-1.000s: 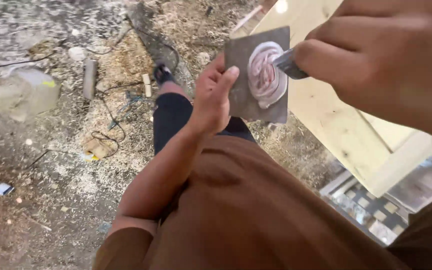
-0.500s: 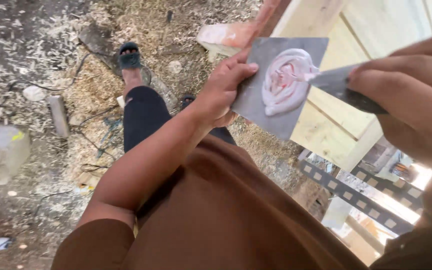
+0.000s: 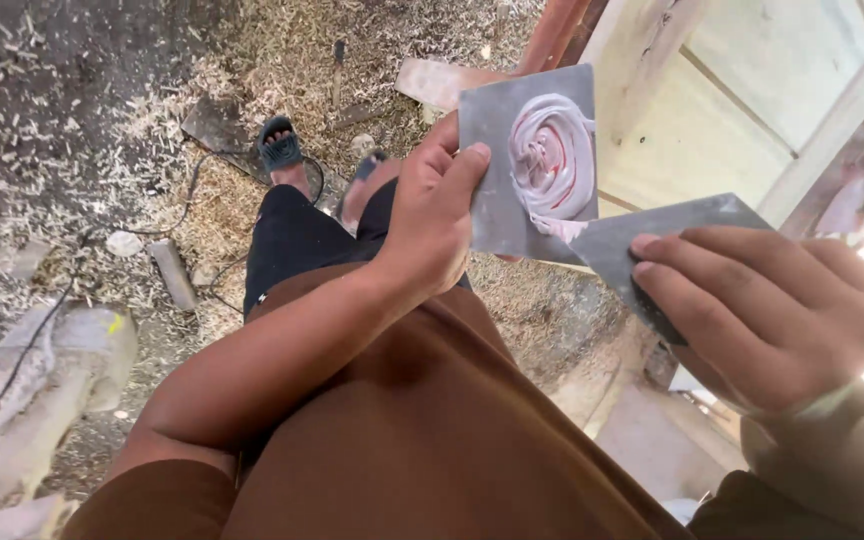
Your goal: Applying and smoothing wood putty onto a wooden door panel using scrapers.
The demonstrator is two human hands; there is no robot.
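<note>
My left hand (image 3: 432, 215) grips a square grey metal plate (image 3: 497, 150) by its left edge and holds it upright in front of me. A swirled blob of pinkish-white putty (image 3: 552, 155) sits on the plate's upper right. My right hand (image 3: 767, 310) holds a flat grey metal scraper blade (image 3: 642, 235), fingers pressed on top of it. The blade's tip touches the lower edge of the putty on the plate.
Sawdust and wood shavings (image 3: 102, 120) cover the ground. My feet in dark sandals (image 3: 280, 148) stand among a black cable (image 3: 192, 190) and wood offcuts. A pale wooden panel (image 3: 712, 110) with a reddish frame rises at the right. A whitish lump (image 3: 52, 370) lies at the left.
The view has swung, so the plate sits lower and more central. The scraper blade has slid down from the middle of the putty to its lower edge.
</note>
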